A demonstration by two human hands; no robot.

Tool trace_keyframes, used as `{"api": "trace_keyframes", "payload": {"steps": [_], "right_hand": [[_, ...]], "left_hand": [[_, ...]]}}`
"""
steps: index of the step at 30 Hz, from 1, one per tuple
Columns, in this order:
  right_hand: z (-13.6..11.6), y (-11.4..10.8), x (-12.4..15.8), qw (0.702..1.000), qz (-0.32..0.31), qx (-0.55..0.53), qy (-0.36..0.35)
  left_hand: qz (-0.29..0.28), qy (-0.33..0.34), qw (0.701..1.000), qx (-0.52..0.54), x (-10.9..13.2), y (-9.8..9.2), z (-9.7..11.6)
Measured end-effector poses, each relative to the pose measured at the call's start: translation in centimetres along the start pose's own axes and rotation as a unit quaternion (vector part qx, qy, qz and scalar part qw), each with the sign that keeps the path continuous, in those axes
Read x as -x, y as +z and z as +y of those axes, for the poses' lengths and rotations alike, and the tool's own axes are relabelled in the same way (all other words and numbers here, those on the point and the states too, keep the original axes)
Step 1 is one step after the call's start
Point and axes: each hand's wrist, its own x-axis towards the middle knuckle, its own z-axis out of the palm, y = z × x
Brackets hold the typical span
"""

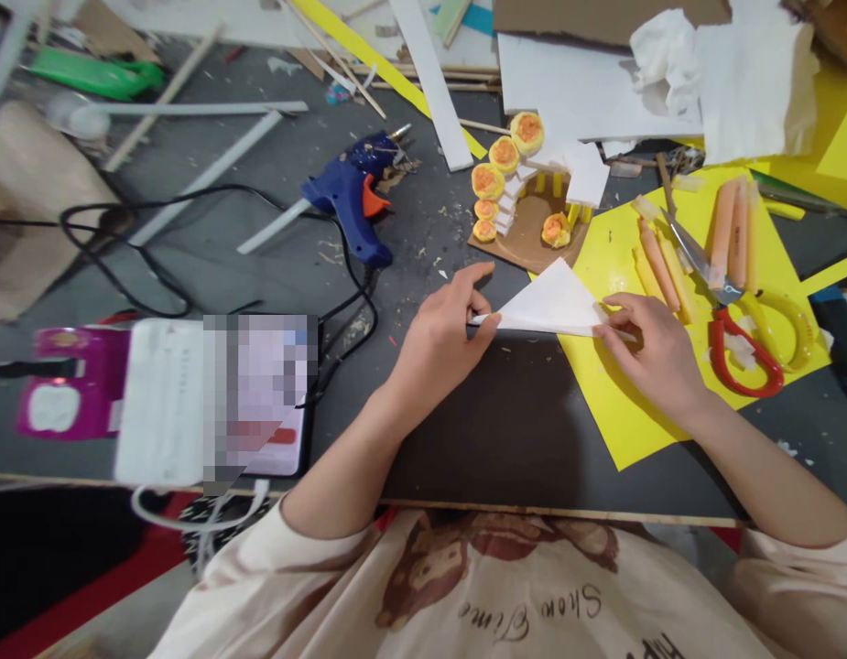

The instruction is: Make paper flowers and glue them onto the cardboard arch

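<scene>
A folded white sheet of paper (553, 297), triangular in outline, is held low over the table's front part. My left hand (447, 316) pinches its left corner between thumb and fingers. At the other end, my right hand (646, 352) grips the right corner the same way. Just beyond the paper stands a small craft model (533, 233) on a brown base, with white steps and yellow-orange flower-like pieces. Under the right hand lies a yellow sheet (615, 412). Scissors (729, 302) with red and yellow handles rest on it, beside rolled orange and yellow pieces (660, 261).
A blue glue gun (354, 192) with an orange trigger lies left of the model, its black cord looping across the table. A phone (276, 394), partly blurred out, and a white box-like device (166, 403) sit front left. White strips and sticks litter the back, with crumpled tissue (670, 59).
</scene>
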Motion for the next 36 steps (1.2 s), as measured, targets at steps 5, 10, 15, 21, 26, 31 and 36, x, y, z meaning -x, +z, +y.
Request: {"api": "trace_keyframes", "payload": {"steps": [5, 10, 15, 21, 26, 31, 36], "right_hand": [[0.2, 0.1, 0.0, 1.000, 0.003, 0.007, 0.001], [0.3, 0.2, -0.1, 1.000, -0.009, 0.007, 0.014], [0.5, 0.2, 0.0, 1.000, -0.004, 0.023, 0.016], [0.3, 0.2, 0.1, 0.986, 0.012, 0.121, -0.116], [-0.1, 0.4, 0.2, 0.954, -0.025, 0.184, -0.236], [0.1, 0.4, 0.2, 0.954, -0.018, 0.190, -0.233], [-0.2, 0.1, -0.1, 0.963, -0.015, 0.141, -0.230]], "left_hand": [[0.005, 0.010, 0.999, -0.040, 0.2, 0.2, 0.1], [0.018, 0.011, 0.997, -0.078, 0.3, 0.4, 0.3], [0.017, 0.009, 0.992, -0.124, 0.2, 0.3, 0.6], [0.012, 0.095, 0.980, -0.176, 0.2, -0.2, 0.8], [-0.066, 0.266, 0.955, -0.116, 0.2, -0.2, 0.5], [-0.058, 0.271, 0.953, -0.120, 0.3, 0.1, 0.4], [-0.039, 0.245, 0.961, -0.121, 0.4, 0.3, 1.1]]}}
